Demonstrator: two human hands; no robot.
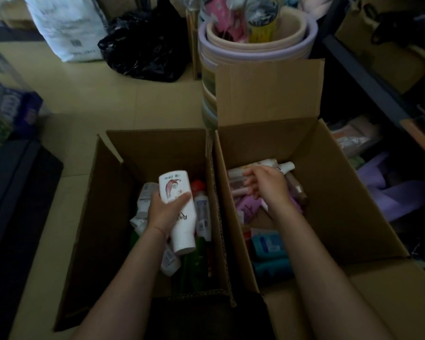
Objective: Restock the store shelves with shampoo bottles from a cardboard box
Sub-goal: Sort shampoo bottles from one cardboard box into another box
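Head view, left to right:
- Left hand (166, 212) gripping white shampoo bottle (179, 212) above left cardboard box (103, 217) (more bottles inside).
- Right hand (268, 184), fingers loosely spread, reaching into right cardboard box (341, 197) over pink tubes (241, 182).

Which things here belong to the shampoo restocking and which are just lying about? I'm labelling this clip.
Job:
white shampoo bottle, gripped by left hand
left cardboard box of bottles
right cardboard box, right hand reaching in
dark shelf frame

Lying about:
black plastic bag
white sack
stacked plastic basins
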